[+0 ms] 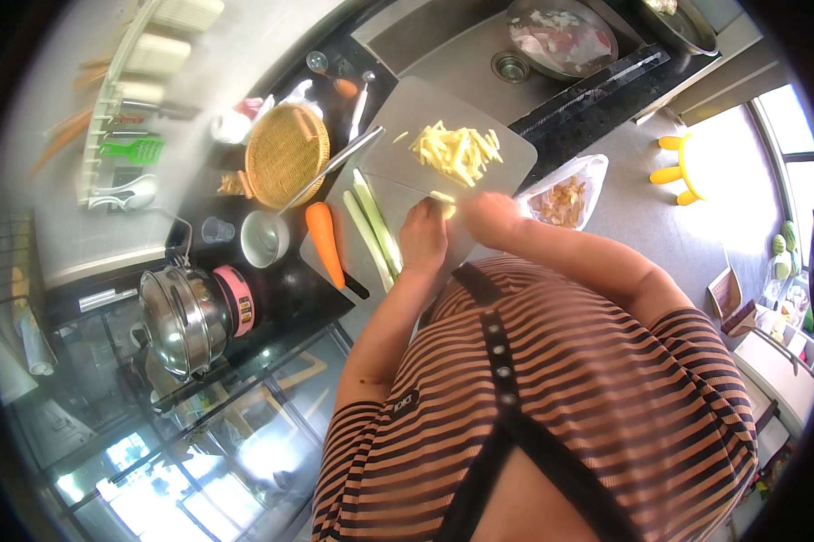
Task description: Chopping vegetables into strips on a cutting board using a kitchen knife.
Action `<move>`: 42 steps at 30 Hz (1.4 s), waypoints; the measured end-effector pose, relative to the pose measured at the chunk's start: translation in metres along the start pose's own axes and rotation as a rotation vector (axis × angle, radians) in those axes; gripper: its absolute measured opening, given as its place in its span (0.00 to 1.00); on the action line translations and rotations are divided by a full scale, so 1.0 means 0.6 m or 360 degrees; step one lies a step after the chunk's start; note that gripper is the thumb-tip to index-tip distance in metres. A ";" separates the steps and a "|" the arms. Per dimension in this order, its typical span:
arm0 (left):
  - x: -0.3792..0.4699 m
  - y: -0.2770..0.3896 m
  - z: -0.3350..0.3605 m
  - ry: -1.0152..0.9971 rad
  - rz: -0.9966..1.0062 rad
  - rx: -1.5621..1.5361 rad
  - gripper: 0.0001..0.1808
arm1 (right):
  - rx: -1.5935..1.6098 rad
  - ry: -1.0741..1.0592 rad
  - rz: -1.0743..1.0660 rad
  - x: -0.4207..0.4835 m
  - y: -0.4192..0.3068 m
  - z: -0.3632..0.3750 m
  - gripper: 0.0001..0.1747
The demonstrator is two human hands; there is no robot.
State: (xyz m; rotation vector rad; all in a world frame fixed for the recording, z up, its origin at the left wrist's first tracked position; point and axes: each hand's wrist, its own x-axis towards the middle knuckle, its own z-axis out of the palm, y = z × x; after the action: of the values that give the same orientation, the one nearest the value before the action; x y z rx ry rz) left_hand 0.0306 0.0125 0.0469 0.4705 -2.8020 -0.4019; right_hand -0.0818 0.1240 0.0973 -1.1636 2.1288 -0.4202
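My right hand [491,218] is closed around a kitchen knife, whose handle it hides. The thin knife blade [401,185] points left across the grey cutting board [407,112]. Fingers bent, my left hand [426,234] holds a pale yellow piece of peeled vegetable [449,211], probably potato, against the board beside the blade. Beyond both hands lies a heap of pale yellow sticks [455,152]. Pale green stalks [374,227] rest left of my left hand. Farther left is an orange carrot [325,237], with a black handle [356,286] by its lower end.
A plastic bag of peelings [561,202] sits right of my right hand. Left of the board are a wicker basket [285,154], a white bowl [264,238] and a lidded metal pot [182,324]. The sink [440,44] holds a metal basin [562,37] with pale meat-like pieces.
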 end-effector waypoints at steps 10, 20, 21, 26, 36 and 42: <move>-0.002 0.001 0.001 0.0060 0.0038 -0.0033 0.11 | 0.0047 0.0063 0.0008 0.026 0.016 -0.002 0.09; -0.003 -0.002 0.003 0.0022 -0.0011 -0.0002 0.09 | 0.0047 -0.0066 0.0066 -0.007 0.000 -0.002 0.09; -0.001 0.001 0.001 0.0020 -0.0005 -0.0006 0.09 | 0.0054 -0.0023 0.0054 -0.001 0.001 0.000 0.09; -0.003 -0.002 0.004 0.0091 0.0012 -0.0061 0.14 | 0.0043 0.0098 -0.0101 0.039 0.018 0.022 0.10; 0.012 -0.021 0.021 -0.0394 -0.1441 -0.1314 0.11 | 0.0075 -0.0013 0.0022 -0.006 0.010 -0.010 0.10; 0.015 -0.039 0.070 -0.0025 -0.1812 -0.1649 0.16 | -0.0012 -0.0039 0.0003 -0.031 0.000 -0.011 0.10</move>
State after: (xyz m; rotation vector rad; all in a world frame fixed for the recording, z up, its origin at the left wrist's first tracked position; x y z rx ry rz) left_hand 0.0162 -0.0027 0.0027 1.6306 -1.6222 -1.8489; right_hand -0.0795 0.1390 0.1095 -1.1656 2.1119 -0.3954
